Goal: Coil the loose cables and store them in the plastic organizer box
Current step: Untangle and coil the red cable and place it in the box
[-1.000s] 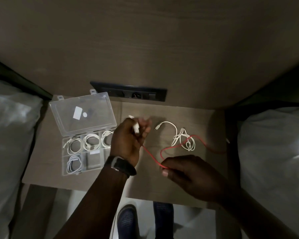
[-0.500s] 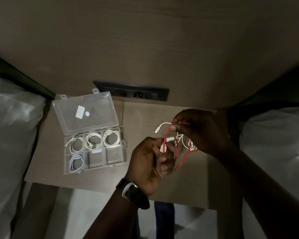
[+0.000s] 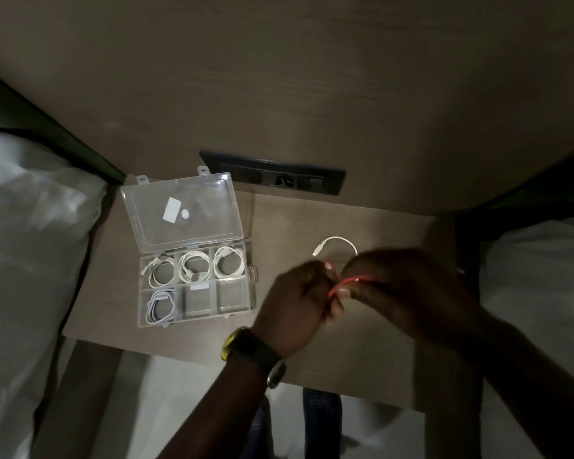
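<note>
A red cable is pinched between both hands above the small wooden table. My left hand grips one end of its loops, and my right hand holds the other side, touching the left. Behind the hands a white cable lies loose on the table, mostly hidden by my right hand. The clear plastic organizer box sits open at the table's left. White coiled cables fill its three back compartments and the front-left one. The two other front compartments look empty.
The box's clear lid lies flat toward the wall. A dark socket panel is set in the wooden wall behind the table. White bedding flanks the table left and right. My shoes show below the table's front edge.
The hands started apart with the red cable stretched between them. They have come together over the table's right half, gathering the red cable into short loops. The box has not moved.
</note>
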A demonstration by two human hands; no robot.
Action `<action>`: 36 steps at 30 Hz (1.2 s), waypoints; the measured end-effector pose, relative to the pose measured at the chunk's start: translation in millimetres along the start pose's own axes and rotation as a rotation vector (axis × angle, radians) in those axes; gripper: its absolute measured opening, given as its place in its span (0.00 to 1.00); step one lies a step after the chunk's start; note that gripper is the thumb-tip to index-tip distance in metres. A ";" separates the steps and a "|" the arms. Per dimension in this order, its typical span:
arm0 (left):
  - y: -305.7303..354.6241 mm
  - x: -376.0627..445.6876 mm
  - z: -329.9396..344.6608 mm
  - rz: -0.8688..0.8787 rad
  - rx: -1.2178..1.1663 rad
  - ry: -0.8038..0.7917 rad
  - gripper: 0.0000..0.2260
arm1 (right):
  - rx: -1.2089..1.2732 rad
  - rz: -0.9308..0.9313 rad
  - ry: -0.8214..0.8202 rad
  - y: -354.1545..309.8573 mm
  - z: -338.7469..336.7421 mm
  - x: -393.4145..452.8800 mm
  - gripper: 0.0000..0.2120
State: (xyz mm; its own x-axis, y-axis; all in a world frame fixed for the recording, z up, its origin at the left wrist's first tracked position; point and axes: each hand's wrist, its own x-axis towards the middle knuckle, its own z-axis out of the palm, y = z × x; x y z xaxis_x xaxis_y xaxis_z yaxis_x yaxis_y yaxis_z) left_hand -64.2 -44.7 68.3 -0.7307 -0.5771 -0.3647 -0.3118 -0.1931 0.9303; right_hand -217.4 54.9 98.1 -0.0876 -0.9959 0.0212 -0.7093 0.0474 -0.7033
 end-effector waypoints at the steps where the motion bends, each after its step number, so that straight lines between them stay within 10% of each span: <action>1: -0.2 -5.1 3.4 -0.099 -0.046 -0.049 0.13 | -0.014 0.006 0.056 4.8 -9.5 8.4 0.09; 6: 19.8 -17.4 -4.8 -0.327 -0.872 -0.148 0.13 | 0.251 0.150 0.165 23.1 1.4 29.0 0.15; 11: 37.4 -2.2 -38.4 0.016 -1.275 0.025 0.15 | 0.094 0.117 -0.010 16.5 36.4 1.7 0.12; 15: 28.3 18.4 -53.9 0.082 -0.689 0.454 0.13 | -0.014 0.038 -0.178 -3.0 35.1 -16.6 0.10; 19: 16.7 5.4 -19.7 -0.039 -0.135 0.084 0.12 | -0.024 -0.037 -0.011 -7.2 -4.5 8.2 0.10; 25: 32.1 -13.2 -11.4 -0.220 -0.889 -0.102 0.19 | 0.374 0.182 0.069 13.2 8.9 45.9 0.07; 29: 41.6 -3.3 -25.8 -0.077 -1.186 0.103 0.17 | 0.399 0.265 -0.055 2.9 55.7 16.5 0.09; 32: 36.8 5.9 -46.0 0.024 -1.000 0.315 0.14 | 0.243 0.222 -0.171 -11.7 75.7 -18.5 0.07; 36: 17.2 8.6 -50.9 0.189 -0.178 0.423 0.09 | 0.122 0.112 -0.288 -34.2 66.6 -45.4 0.14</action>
State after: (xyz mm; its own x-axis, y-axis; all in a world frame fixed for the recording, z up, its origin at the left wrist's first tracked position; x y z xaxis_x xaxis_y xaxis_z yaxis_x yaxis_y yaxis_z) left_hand -44.9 -93.4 83.1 -0.4427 -0.8793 -0.1757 -0.0624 -0.1652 0.9843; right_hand -142.6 93.4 73.9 0.0534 -0.9666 -0.2506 -0.6162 0.1656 -0.7700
